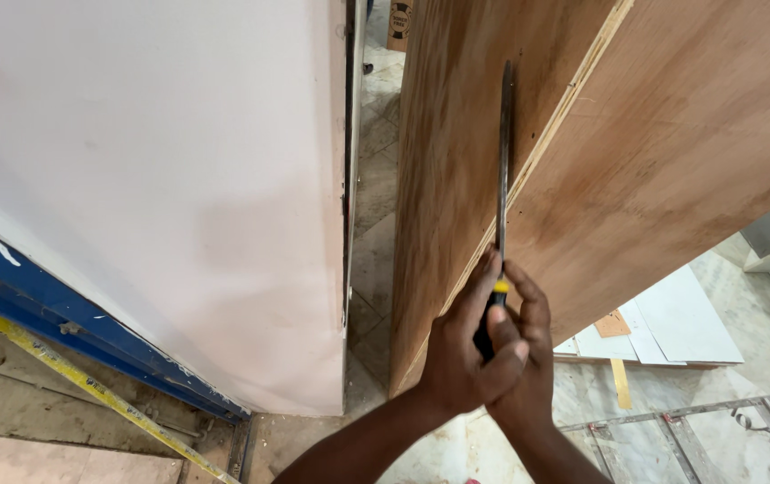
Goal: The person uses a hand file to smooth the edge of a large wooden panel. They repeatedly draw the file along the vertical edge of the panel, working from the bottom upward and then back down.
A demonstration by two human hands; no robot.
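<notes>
Both hands meet low in the middle of the view, wrapped together around the black-and-yellow handle of a long chisel point(503, 170). The left hand point(464, 354) is clenched over the handle from the near side, its thumb lying up along the yellow band, and the right hand point(528, 358) closes around it from the other side, so the grip is doubled — a hold that looks suited to pressing hard and keeping the tool from twisting. The dark blade runs straight up from the hands and lies along the pale exposed edge of a plywood board point(671, 134), right at the corner where that board meets a second plywood sheet point(447, 161) standing nearly upright beside it; the tip sits high on the seam, and whether it bites into the wood or only rests on it cannot be told. The boards lean close together, which leaves the layered edge facing the person and within easy reach. To the left stands a broad white panel point(152, 179) with a blue strip point(71, 318) along its lower edge and a yellow tape measure point(89, 385) stretched slantwise below it. Through the narrow gap between panel and plywood a tiled floor point(376, 179) shows. At lower right lie flat white sheets point(680, 323) and a metal frame point(698, 417) on the marbled floor.
</notes>
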